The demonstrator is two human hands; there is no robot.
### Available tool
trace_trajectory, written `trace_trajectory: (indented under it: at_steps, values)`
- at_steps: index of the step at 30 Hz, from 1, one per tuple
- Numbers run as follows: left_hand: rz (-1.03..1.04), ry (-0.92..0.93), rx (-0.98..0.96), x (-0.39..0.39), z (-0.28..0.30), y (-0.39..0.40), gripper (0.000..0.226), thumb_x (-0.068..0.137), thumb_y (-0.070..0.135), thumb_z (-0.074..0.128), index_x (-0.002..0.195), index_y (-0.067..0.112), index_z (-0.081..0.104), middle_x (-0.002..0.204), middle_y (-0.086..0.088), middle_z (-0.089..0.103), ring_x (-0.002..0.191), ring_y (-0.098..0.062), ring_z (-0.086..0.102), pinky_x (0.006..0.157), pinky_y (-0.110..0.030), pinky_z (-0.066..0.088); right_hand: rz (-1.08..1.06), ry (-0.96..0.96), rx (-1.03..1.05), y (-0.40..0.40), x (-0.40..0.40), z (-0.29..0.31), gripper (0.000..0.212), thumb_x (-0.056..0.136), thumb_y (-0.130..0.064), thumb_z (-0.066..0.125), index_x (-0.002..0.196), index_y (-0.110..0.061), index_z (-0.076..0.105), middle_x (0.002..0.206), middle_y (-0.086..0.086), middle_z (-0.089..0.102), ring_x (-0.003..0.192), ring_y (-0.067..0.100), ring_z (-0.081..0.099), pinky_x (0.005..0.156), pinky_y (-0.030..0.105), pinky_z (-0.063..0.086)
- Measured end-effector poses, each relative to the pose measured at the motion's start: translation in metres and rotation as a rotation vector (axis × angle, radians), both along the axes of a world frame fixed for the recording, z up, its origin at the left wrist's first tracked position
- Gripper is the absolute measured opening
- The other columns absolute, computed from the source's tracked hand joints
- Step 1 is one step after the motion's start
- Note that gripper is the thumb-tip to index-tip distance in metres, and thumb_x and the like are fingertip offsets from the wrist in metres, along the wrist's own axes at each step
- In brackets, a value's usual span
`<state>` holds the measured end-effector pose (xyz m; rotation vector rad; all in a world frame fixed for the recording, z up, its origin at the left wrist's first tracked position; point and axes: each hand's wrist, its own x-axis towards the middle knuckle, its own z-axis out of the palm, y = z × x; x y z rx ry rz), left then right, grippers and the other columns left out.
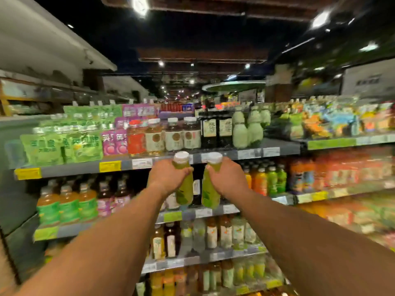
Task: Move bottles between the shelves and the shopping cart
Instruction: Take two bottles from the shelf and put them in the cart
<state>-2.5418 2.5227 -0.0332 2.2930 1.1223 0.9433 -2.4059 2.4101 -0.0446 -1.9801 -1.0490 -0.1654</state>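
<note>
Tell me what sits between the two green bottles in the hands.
Nothing is held there. In the head view, the left green bottle and right green bottle are apart; through the narrow gap only a dark shelved bottle shows behind.

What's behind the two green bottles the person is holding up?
Behind the left bottle and right bottle stand dark bottles on a shelf; both bottles and hands cover most of them.
</note>
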Motion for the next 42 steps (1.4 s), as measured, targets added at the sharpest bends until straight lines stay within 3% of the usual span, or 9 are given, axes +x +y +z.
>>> trace_trajectory:
  at_steps: [5, 7, 14, 20, 24, 28, 33, 38, 42]
  values:
    - [-0.241, -0.035, -0.025, 0.141, 0.015, -0.096, 0.039, 0.079, 0.058, 0.07, 0.09, 0.021, 0.071, 0.098, -0.006, 0.073, 0.089, -0.023, 0.065, 0.072, -0.031, 0.05, -0.221, -0.058, -0.007, -0.116, 0.122, 0.024, 0.038, 0.091, -0.045, 0.055, 0.109, -0.012, 0.06, 0.112, 0.013, 0.067, 0.103, 0.034, 0.062, 0.072, 0.03, 0.039]
    - [-0.326, -0.016, 0.006, 0.191, 0.021, -0.132, 0.036, 0.081, 0.057, 0.069, 0.082, 0.021, 0.068, 0.098, -0.008, 0.072, 0.089, -0.025, 0.064, 0.073, -0.033, 0.049, -0.301, -0.066, -0.01, -0.159, 0.163, 0.032, 0.042, 0.089, -0.046, 0.056, 0.111, -0.01, 0.061, 0.112, 0.015, 0.067, 0.104, 0.034, 0.062, 0.074, 0.032, 0.043]
    - [-0.529, 0.033, 0.038, 0.357, 0.035, -0.23, 0.046, 0.078, 0.06, 0.069, 0.094, 0.017, 0.074, 0.096, -0.006, 0.071, 0.092, -0.026, 0.065, 0.076, -0.036, 0.053, -0.53, -0.116, -0.041, -0.277, 0.288, 0.044, 0.05, 0.091, -0.05, 0.057, 0.113, -0.006, 0.058, 0.114, 0.017, 0.064, 0.107, 0.036, 0.059, 0.076, 0.035, 0.044]
    - [-0.636, -0.014, 0.012, 0.485, 0.041, -0.276, 0.039, 0.074, 0.057, 0.075, 0.068, 0.019, 0.068, 0.073, -0.002, 0.065, 0.076, -0.025, 0.064, 0.058, -0.029, 0.043, -0.612, -0.096, -0.048, -0.338, 0.398, 0.049, 0.026, 0.09, -0.043, 0.055, 0.095, -0.017, 0.053, 0.099, 0.009, 0.065, 0.082, 0.028, 0.056, 0.065, 0.031, 0.039]
    - [-0.667, 0.027, 0.058, 0.567, 0.047, -0.3, 0.042, 0.077, 0.059, 0.071, 0.074, 0.017, 0.068, 0.075, -0.003, 0.064, 0.075, -0.023, 0.061, 0.06, -0.031, 0.045, -0.695, -0.094, -0.066, -0.369, 0.468, 0.052, 0.02, 0.089, -0.037, 0.054, 0.085, -0.018, 0.049, 0.097, 0.011, 0.064, 0.07, 0.022, 0.049, 0.06, 0.031, 0.036]
    - [-0.686, 0.02, 0.087, 0.641, 0.053, -0.328, 0.049, 0.077, 0.06, 0.071, 0.073, 0.012, 0.064, 0.079, -0.006, 0.062, 0.079, -0.027, 0.061, 0.061, -0.032, 0.043, -0.735, -0.071, -0.071, -0.395, 0.536, 0.053, 0.036, 0.089, -0.041, 0.054, 0.107, -0.01, 0.056, 0.105, 0.013, 0.065, 0.089, 0.031, 0.058, 0.069, 0.032, 0.041]
    - [-0.656, 0.042, 0.128, 0.724, 0.055, -0.353, 0.05, 0.077, 0.061, 0.071, 0.056, 0.02, 0.051, 0.061, 0.002, 0.053, 0.066, -0.022, 0.054, 0.05, -0.029, 0.032, -0.706, -0.036, -0.043, -0.419, 0.626, 0.045, 0.042, 0.089, -0.046, 0.056, 0.111, -0.01, 0.058, 0.108, 0.012, 0.066, 0.096, 0.033, 0.061, 0.075, 0.035, 0.046]
    - [-0.604, 0.039, 0.104, 0.811, 0.054, -0.381, 0.048, 0.074, 0.063, 0.071, 0.091, 0.018, 0.075, 0.091, -0.004, 0.072, 0.089, -0.025, 0.065, 0.079, -0.035, 0.054, -0.6, -0.049, -0.044, -0.444, 0.725, 0.039, 0.037, 0.09, -0.05, 0.054, 0.108, -0.017, 0.059, 0.102, 0.005, 0.066, 0.092, 0.027, 0.062, 0.083, 0.042, 0.053]
    - [-0.54, 0.028, 0.094, 0.877, 0.06, -0.407, 0.048, 0.076, 0.061, 0.07, 0.099, 0.02, 0.076, 0.099, -0.004, 0.073, 0.094, -0.025, 0.066, 0.079, -0.033, 0.054, -0.525, -0.07, -0.067, -0.463, 0.808, 0.049, 0.038, 0.089, -0.05, 0.053, 0.107, -0.017, 0.059, 0.103, 0.005, 0.066, 0.094, 0.028, 0.062, 0.078, 0.037, 0.05]
